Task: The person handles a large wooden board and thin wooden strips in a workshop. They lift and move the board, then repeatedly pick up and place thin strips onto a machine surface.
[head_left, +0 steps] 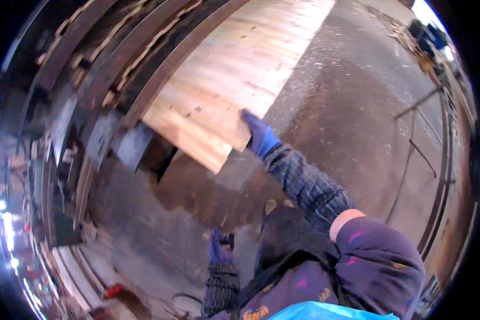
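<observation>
likely risk first: the large plywood sheet [224,90] lies half in the dark steel press frame [138,69], with its near corner hanging out over the dusty concrete floor [346,117]; carried at one corner only, it could sag, twist or slide off and drop, and the picture is motion-blurred. right hand [257,136], blue-gloved, is at the sheet's near right corner, fingers together and curled over the edge, gripping it. left hand [218,246], also gloved, hangs low near the apron, well apart from the sheet, fingers closed around a small dark object [227,240]; what it is cannot be told.
</observation>
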Motion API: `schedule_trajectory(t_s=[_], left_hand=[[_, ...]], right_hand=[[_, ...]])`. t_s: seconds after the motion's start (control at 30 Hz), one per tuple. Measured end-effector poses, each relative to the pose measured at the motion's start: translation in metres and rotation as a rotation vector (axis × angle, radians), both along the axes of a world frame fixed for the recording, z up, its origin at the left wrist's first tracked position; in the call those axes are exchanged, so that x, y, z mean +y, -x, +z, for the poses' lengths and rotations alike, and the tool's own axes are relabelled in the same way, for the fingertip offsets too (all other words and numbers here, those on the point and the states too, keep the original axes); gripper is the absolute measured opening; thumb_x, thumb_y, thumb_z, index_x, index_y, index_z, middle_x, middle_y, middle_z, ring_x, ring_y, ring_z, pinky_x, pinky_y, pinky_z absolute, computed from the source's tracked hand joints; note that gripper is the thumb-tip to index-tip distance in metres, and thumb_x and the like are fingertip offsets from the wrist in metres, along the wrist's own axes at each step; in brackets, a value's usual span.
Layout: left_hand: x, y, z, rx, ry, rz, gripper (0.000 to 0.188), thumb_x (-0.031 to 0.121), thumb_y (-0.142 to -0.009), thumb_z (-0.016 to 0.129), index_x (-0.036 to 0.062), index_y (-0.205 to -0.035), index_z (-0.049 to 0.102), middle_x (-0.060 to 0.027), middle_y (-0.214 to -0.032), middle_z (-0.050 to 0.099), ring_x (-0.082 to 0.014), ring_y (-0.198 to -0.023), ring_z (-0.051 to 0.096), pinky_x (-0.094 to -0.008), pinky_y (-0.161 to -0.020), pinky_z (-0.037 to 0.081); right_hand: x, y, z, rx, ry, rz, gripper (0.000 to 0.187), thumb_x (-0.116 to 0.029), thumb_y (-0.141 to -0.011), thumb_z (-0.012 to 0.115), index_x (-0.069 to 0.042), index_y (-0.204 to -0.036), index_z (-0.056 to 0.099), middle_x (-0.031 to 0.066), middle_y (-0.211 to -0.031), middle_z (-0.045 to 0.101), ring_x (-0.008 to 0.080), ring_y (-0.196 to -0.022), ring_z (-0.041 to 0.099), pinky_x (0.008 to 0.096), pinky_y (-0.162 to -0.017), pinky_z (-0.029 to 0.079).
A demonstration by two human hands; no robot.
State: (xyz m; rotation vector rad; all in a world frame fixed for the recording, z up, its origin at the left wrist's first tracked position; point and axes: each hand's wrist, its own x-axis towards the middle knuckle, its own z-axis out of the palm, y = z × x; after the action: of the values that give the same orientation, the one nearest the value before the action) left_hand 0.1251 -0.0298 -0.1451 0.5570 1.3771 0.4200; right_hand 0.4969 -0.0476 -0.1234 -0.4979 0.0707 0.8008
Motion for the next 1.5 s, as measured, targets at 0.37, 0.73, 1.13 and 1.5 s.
schedule_trajectory(t_s=[0.37,0.73,1.13,1.5], left_hand=[[-0.010,0.051,-0.023,-0.270,0.057,-0.012,0.017,0.023,-0.090,0.066,0.0139,-0.078,0.058,0.0061,-0.067,0.044,-0.0071,-0.066,0.046,-0.0308,-0.079,0.053],[0.028,0.110,0.042,-0.146,-0.025,-0.017,0.042,0.042,-0.088,0.070,0.0120,-0.116,0.061,0.0076,-0.063,0.037,-0.0050,-0.062,0.038,-0.0268,-0.060,0.047],[0.383,-0.198,0.010,-0.405,0.090,-0.344,0.038,0.038,-0.095,0.062,0.0118,-0.123,0.064,-0.0047,-0.111,0.066,-0.0156,-0.097,0.063,-0.0310,-0.081,0.059],[0.699,-0.452,0.019,-0.710,-0.049,-0.751,0.062,0.049,-0.096,0.054,0.0120,-0.144,0.042,-0.0107,-0.143,0.049,-0.0315,-0.128,0.049,-0.0506,-0.103,0.046]], right_hand=[[-0.029,-0.005,0.004,-0.102,0.043,-0.081,0.048,-0.020,-0.087,0.074,0.002,-0.126,0.058,0.0100,-0.118,0.066,0.0214,-0.104,0.064,0.0376,-0.094,0.051],[-0.053,0.051,0.000,-0.069,0.274,-0.137,0.050,-0.018,-0.083,0.076,0.006,-0.124,0.059,0.0142,-0.115,0.067,0.0217,-0.101,0.065,0.0366,-0.090,0.053],[-0.049,0.057,0.056,-0.058,0.692,-0.181,0.057,-0.031,-0.085,0.077,0.007,-0.124,0.060,0.0142,-0.117,0.067,0.0208,-0.103,0.064,0.0336,-0.095,0.051],[-0.031,0.114,0.022,-0.402,1.556,-0.767,0.044,-0.025,-0.099,0.056,-0.003,-0.137,0.051,0.0101,-0.130,0.061,0.0227,-0.117,0.058,0.0353,-0.104,0.044]])
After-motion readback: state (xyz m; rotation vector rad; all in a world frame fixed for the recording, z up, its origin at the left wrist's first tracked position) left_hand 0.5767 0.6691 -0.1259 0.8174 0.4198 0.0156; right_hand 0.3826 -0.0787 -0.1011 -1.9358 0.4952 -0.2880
